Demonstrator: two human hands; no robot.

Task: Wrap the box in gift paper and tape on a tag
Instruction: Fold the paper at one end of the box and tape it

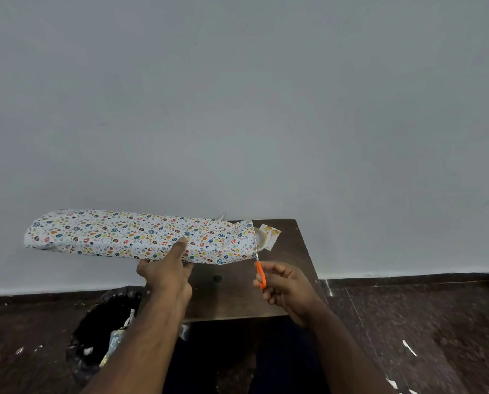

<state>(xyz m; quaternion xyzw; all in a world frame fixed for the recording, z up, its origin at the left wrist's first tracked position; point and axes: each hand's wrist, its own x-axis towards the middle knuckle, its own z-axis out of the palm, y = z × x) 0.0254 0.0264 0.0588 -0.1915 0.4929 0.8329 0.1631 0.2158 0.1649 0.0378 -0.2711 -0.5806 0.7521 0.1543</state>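
The left hand [166,273] holds the box [135,237] up off the surface [237,294], its thumb laid across the near face and the fingers curled underneath. The box is long and slim, already covered in paper [95,231] printed with small coloured eggs and hearts on white. It lies roughly level, its left end jutting well out past the surface's edge and its right end hanging over the far part of the surface.

At that right end the paper stands loose and rumpled beyond the box. The right hand [283,288] grips orange-handled scissors [259,268], fingers curled through and round the handles, and the blades point up along the loose paper edge. Whether the blades are parted or closed I cannot make out; they are thin and seen edge-on.

Just behind the scissors, on the far right corner of the surface, lies a small tag [270,236] with yellow shapes on it, and a roll of tape [261,238] beside it, partly hidden by the paper.

A black bin [101,331] with scraps inside stands on the floor [422,322] to the left, below the left forearm. White scraps dot the dark floor.
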